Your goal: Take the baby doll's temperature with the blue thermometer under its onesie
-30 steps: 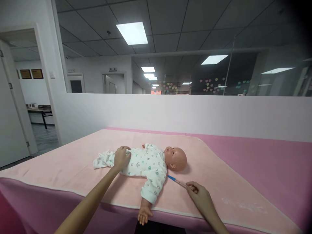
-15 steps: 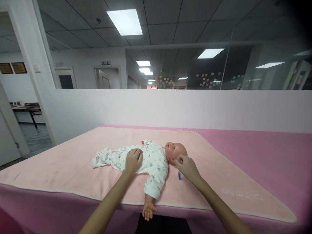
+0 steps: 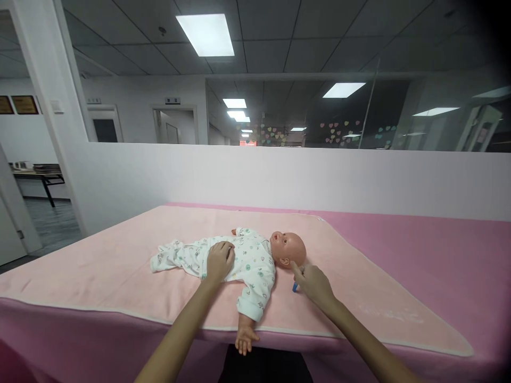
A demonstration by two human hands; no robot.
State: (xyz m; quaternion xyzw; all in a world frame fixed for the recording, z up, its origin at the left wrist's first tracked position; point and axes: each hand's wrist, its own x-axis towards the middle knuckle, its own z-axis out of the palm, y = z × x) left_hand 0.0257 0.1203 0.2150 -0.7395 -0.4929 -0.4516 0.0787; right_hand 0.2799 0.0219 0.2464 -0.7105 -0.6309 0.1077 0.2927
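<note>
A baby doll [image 3: 288,248] in a white patterned sleepsuit [image 3: 247,263] lies on its back on a pale pink blanket [image 3: 120,266], head to the right. My left hand [image 3: 219,260] rests on the doll's belly with its fingers curled over the cloth. My right hand [image 3: 312,281] is closed beside the doll's ear, pinching a thin thermometer with a blue tip [image 3: 295,287]. One bare doll arm [image 3: 245,337] hangs over the table's front edge.
A darker pink cover [image 3: 419,255] spreads over the table to the right. A low white partition wall [image 3: 279,178] runs behind it, with glass above. An open doorway and a desk [image 3: 35,175] lie at the far left.
My right hand lifted the thermometer off the blanket and brought it up beside the doll's head. My left hand slid from the doll's legs to its belly. The camera shifted a little.
</note>
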